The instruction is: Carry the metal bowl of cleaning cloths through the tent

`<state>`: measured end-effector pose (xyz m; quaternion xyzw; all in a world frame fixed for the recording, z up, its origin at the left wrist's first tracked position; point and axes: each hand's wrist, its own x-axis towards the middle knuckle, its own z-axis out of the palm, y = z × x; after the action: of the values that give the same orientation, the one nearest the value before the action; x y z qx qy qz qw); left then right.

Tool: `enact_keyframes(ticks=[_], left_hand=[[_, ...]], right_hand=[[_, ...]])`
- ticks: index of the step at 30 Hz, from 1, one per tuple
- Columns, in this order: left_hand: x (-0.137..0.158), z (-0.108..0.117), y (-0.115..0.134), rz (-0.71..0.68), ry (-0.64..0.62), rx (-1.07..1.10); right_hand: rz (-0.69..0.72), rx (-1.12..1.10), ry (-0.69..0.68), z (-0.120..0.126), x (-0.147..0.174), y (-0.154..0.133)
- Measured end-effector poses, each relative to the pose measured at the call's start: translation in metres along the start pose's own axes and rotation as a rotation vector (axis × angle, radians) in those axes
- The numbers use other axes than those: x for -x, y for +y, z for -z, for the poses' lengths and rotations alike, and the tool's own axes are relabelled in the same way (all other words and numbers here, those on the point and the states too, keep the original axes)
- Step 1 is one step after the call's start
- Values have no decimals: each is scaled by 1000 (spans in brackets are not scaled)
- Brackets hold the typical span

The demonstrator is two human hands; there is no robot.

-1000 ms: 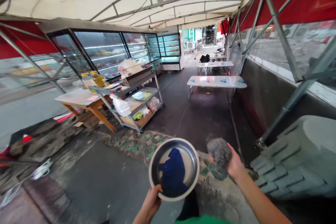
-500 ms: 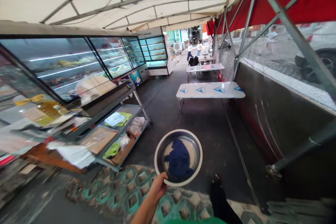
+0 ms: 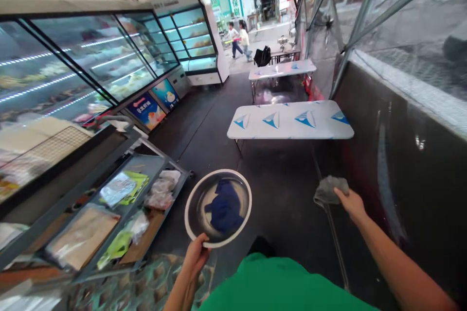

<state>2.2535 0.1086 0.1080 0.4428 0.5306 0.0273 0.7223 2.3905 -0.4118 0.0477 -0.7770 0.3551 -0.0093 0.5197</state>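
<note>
My left hand (image 3: 196,256) grips the near rim of a round metal basin (image 3: 190,202), held out in front of me at waist height. A crumpled dark blue cloth (image 3: 224,207) lies inside the basin. My right hand (image 3: 350,202) is out to the right, closed on a grey rag (image 3: 327,188) that hangs from its fingers. My green shirt (image 3: 277,284) fills the bottom of the view.
A metal shelf cart (image 3: 109,209) with bagged goods stands at the left below glass display fridges (image 3: 83,60). A white folding table (image 3: 291,120) is ahead, another table (image 3: 280,68) behind it. A dark wall panel (image 3: 401,155) runs along the right. Two people walk far ahead.
I have moved forward along the aisle, past the patterned mat; the cart is now beside me. My right hand with the grey rag left view, then returned at the right.
</note>
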Motion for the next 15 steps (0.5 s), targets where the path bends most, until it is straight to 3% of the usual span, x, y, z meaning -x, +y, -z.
enact_keyframes(ticks=[2, 5, 8, 12, 15], left_hand=[[-32, -46, 10, 19, 16, 32], [-91, -119, 22, 76, 31, 38], [-152, -197, 37, 137, 42, 16], [-216, -302, 70, 194, 12, -44], [-255, -379, 98, 209, 23, -103]], right_hand=[[103, 69, 53, -46, -80, -63], [54, -260, 38, -106, -191, -145], [-35, -529, -122, -148, -288, -212], [-71, -529, -239, -174, -398, -283], [-67, -435, -311, -173, -485, -311]])
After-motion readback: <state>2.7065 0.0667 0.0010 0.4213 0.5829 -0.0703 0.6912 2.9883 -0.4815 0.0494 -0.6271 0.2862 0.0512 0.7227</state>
